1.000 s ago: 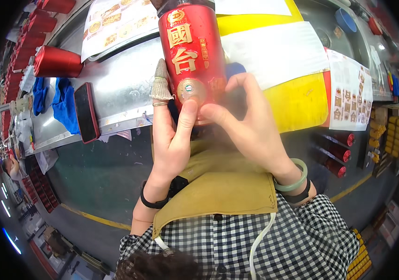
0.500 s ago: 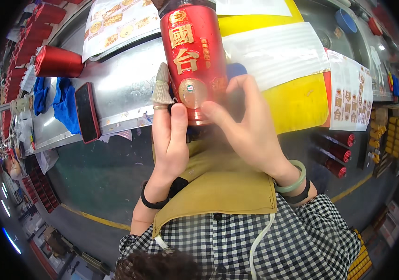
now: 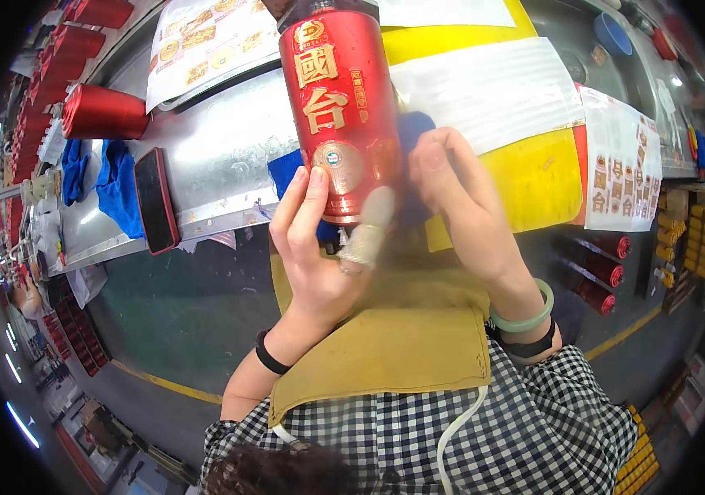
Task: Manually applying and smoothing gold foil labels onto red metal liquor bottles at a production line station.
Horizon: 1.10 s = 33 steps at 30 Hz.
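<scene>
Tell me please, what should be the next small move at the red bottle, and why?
I would probably slide the wrapped fingertip of the left hand gently onto the round gold label. That fingertip shows close beside it, in front of the red bottle's lower end, though contact cannot be told. The right hand appears apart from the bottle.

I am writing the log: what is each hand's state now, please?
Left hand: spread at the lower end of the red bottle; grip cannot be told.
Right hand: curled beside the bottle; whether it holds anything cannot be told.

Gold characters [image 3: 324, 112] on red bottle [image 3: 360, 144]; similar, seemingly, on far-right sheet [image 3: 620, 165].
</scene>
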Available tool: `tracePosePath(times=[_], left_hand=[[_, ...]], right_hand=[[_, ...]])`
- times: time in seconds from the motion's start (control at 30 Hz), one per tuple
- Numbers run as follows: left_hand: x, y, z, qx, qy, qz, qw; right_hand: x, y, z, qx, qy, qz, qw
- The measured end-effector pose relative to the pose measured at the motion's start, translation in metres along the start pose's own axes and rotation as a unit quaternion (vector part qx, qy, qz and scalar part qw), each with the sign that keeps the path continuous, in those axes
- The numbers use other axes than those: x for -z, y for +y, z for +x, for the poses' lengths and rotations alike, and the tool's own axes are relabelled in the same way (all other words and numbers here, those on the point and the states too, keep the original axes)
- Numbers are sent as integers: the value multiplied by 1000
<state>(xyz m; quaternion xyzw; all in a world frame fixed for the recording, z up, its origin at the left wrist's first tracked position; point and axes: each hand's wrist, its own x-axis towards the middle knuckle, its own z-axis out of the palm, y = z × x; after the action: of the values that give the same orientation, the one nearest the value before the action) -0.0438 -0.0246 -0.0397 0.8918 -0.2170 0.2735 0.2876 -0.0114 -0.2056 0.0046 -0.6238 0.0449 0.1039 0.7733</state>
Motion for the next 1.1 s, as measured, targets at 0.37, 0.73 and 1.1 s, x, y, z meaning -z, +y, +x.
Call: tracePosePath(times=[0.37, 0.73, 1.1], left_hand=[[7, -8, 28, -93, 1, 74, 993], [3, -10, 6, 58, 41, -82, 994], [-5, -15, 13, 201, 85, -239, 946]], right_hand=[[22, -16, 7, 12, -3, -49, 999], [21, -39, 34, 295, 67, -251, 920], [0, -40, 41, 452, -81, -433, 775]])
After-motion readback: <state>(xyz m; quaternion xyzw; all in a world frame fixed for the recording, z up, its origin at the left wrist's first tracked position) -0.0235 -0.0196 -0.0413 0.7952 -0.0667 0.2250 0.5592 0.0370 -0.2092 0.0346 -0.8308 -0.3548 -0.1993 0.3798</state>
